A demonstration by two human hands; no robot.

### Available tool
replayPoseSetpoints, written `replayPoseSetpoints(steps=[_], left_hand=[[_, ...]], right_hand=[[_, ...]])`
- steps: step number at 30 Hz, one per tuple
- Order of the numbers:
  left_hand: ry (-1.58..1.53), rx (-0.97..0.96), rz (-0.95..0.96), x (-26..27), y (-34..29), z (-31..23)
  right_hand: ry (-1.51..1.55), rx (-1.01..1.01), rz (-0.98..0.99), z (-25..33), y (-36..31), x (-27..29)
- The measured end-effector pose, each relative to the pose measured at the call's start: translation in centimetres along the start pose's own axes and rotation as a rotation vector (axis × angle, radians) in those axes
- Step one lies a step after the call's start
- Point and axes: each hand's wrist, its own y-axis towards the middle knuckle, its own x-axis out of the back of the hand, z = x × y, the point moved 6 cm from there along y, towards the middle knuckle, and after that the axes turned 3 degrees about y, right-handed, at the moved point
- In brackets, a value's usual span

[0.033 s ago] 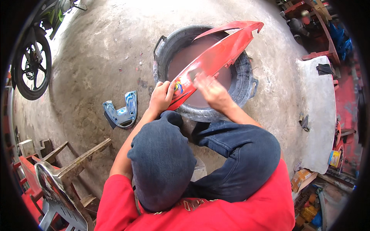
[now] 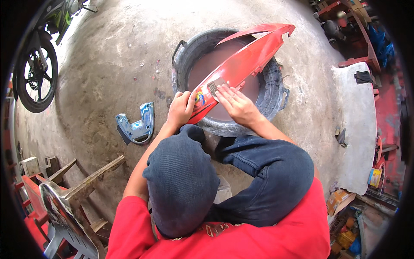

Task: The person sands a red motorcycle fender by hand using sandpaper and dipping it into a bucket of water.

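Observation:
A long, glossy red motorcycle body panel (image 2: 248,62) with a colourful decal at its near end lies slanted across a round black tub (image 2: 274,84). Murky reddish-brown water (image 2: 206,69) fills the tub's lower part. My left hand (image 2: 180,108) grips the panel's near end, fingers wrapped over its edge. Under the fingertips of my right hand (image 2: 236,105) is a small dark grey piece of sandpaper (image 2: 212,87), pressed flat on the panel beside the decal. The right fingers are nearly straight and close together over it.
A blue and silver U-shaped plastic part (image 2: 146,123) lies on the concrete floor to the left. A wooden frame (image 2: 92,179) stands at the lower left, a motorcycle wheel (image 2: 36,71) at the upper left. A pale sheet (image 2: 355,129) and clutter line the right side.
My right hand was blurred over the panel a moment ago; now it shows sharply, slightly lower, with the sandpaper visible. My left hand and the panel have stayed in place.

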Motion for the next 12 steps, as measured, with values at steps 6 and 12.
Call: replayPoseSetpoints(steps=[6,12], left_hand=[[0.015,-0.055,-0.005,-0.6,0.4,-0.4],[0.016,-0.023,-0.009,0.0,0.1,-0.1]], right_hand=[[-0.196,-0.29,0.013,-6.0,-0.3,0.7],[-0.01,-0.352,-0.009,-8.0,0.5,0.4]])
